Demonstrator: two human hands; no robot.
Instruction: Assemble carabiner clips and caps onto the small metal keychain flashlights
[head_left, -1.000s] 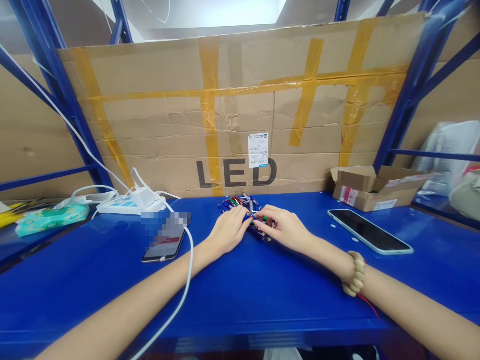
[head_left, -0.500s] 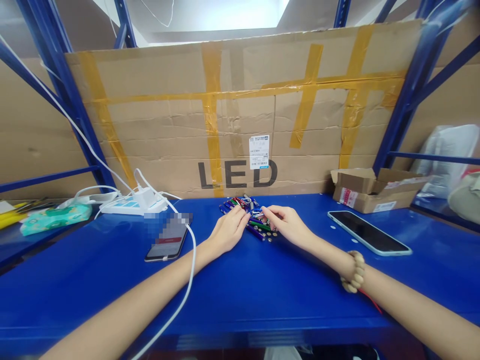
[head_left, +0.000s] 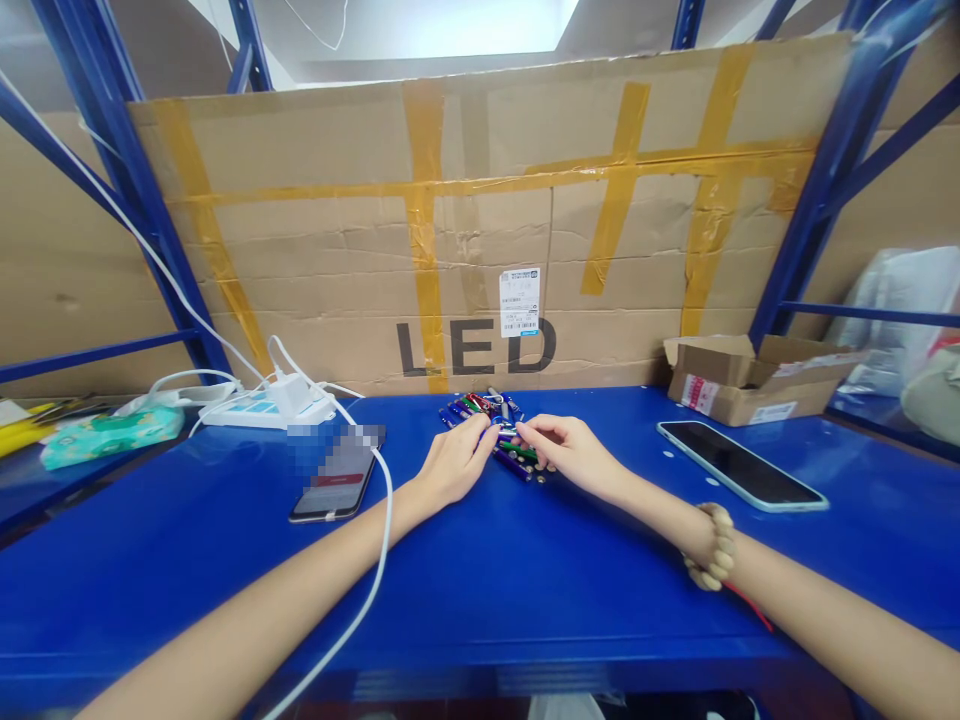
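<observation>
A pile of small shiny metal tubes [head_left: 516, 466], blue, green, red and silver, lies on the blue tabletop [head_left: 525, 580]. They resemble mini keychain torches. Small round silver discs [head_left: 541, 479], like button cells, lie at the pile's near right edge. Over the left side of the pile, my left hand [head_left: 454, 460] has its fingers closed, thumb toward the right. My right hand [head_left: 574, 452] is pinched just across from it, and a beaded bracelet [head_left: 711, 547] circles that wrist. The fingertips almost meet; whatever small piece they hold is too small and covered to make out.
Left of my hands lies a dark phone [head_left: 337, 490], with a white cable [head_left: 384, 540] crossing my left forearm. Behind it is a white power strip [head_left: 255, 408]. At right are a phone in a pale case [head_left: 739, 465] and an open carton [head_left: 742, 385]. Cardboard [head_left: 337, 260] stands behind.
My right hand has shifted slightly left, closer to my left hand's fingertips. My left hand stays nearly in place over the pile.
</observation>
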